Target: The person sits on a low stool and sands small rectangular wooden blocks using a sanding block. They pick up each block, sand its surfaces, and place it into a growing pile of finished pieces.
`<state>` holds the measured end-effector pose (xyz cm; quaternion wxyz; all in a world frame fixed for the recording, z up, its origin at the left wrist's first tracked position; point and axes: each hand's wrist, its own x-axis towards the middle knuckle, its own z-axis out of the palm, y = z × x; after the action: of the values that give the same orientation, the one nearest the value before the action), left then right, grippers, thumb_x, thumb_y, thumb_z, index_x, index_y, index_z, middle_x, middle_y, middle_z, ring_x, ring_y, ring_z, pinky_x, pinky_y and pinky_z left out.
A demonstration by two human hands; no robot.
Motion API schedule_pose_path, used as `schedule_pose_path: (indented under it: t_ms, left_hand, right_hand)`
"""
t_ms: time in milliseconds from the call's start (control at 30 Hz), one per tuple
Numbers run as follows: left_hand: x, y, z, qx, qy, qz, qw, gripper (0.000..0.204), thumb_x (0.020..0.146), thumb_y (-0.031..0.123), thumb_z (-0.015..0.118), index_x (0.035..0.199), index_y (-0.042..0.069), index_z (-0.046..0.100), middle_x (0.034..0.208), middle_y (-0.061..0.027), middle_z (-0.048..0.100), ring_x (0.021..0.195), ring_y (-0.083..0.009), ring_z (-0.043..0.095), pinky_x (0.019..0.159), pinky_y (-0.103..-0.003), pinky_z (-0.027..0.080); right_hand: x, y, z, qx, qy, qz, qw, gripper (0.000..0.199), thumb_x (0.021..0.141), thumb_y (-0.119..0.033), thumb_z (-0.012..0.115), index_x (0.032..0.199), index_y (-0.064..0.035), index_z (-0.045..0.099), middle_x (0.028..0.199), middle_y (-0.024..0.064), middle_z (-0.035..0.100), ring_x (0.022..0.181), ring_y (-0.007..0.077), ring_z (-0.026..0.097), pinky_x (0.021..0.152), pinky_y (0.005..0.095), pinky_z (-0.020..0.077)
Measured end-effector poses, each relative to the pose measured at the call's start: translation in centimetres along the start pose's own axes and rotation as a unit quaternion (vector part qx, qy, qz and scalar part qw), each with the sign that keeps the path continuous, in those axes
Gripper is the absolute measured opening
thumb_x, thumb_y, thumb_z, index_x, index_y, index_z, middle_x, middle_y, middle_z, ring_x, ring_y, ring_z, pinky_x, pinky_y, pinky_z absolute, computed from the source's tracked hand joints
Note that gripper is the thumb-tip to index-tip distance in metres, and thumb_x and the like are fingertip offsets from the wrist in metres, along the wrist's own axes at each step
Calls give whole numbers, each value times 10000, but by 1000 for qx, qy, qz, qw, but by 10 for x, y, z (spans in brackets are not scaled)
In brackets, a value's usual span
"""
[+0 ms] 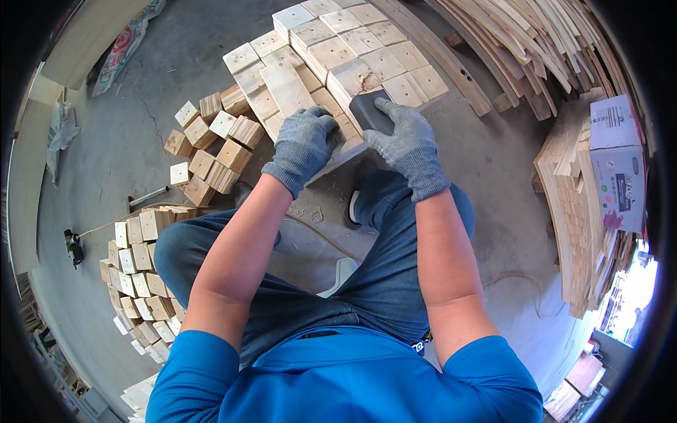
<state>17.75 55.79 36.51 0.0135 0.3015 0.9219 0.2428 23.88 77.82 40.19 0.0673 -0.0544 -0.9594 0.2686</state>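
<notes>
Both my hands wear grey knit gloves. My right hand [405, 137] grips a dark, flat-sided block [368, 111] beside the near corner of the taller stack of square wooden blocks [363, 46]. With fingers curled, my left hand [303, 144] is closed at the near end of a pale wooden board [285, 86]; whatever is inside its grasp is hidden. That board lies across the lower rows of blocks [255, 81]. Bare wood [347, 141] shows between my hands at the stack's near edge.
Loose wooden blocks [218, 151] lie in a heap to the left, with another pile [144, 271] nearer my left knee. Long planks [493, 42] stretch along the far right. A printed carton [617, 169] leans by stacked wood [564, 204]. A cord [317, 233] crosses the floor.
</notes>
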Motion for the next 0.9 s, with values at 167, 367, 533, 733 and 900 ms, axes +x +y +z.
schedule_pose_path:
  t_ms: [167,367,533,733,900]
  left_hand:
    - [2,-3,1,-2,-3,-13,1000,250,951,263,780,1106,71,819,1235,-145,762,1177,-357,698,1054,-455,557]
    - [-1,8,-5,-3,-3,-27,1000,262,909,267,804,1094,81,820,1250,-133,759,1190,-351,693,1051,-454,560]
    - [2,-2,1,3,-11,4,1000,268,889,267,821,1082,81,819,1242,-126,757,1190,-351,690,1041,-461,562]
    - [10,-11,15,-39,74,-67,994,202,917,209,820,1036,47,802,1105,-157,762,1013,-356,734,919,-441,589]
    - [-4,-19,-10,-224,209,-88,948,327,993,341,804,924,22,783,929,-139,754,847,-285,727,789,-408,580]
  right_hand:
    - [0,3,1,-11,-2,-8,1000,690,813,-342,894,1417,-67,705,1293,243,727,1243,387,687,1113,470,527]
    - [1,-1,-3,-10,-28,16,999,706,810,-365,905,1421,-73,704,1299,241,727,1247,384,687,1112,472,529]
    - [0,0,-4,-13,-26,11,1000,711,806,-365,909,1421,-72,704,1299,235,729,1240,388,692,1104,470,535]
    - [0,2,-1,-11,-18,4,1000,709,800,-352,913,1416,-69,706,1289,238,732,1238,393,692,1100,473,537]
    - [1,8,1,0,-20,5,1000,710,799,-348,914,1418,-71,704,1289,242,727,1237,390,693,1100,469,538]
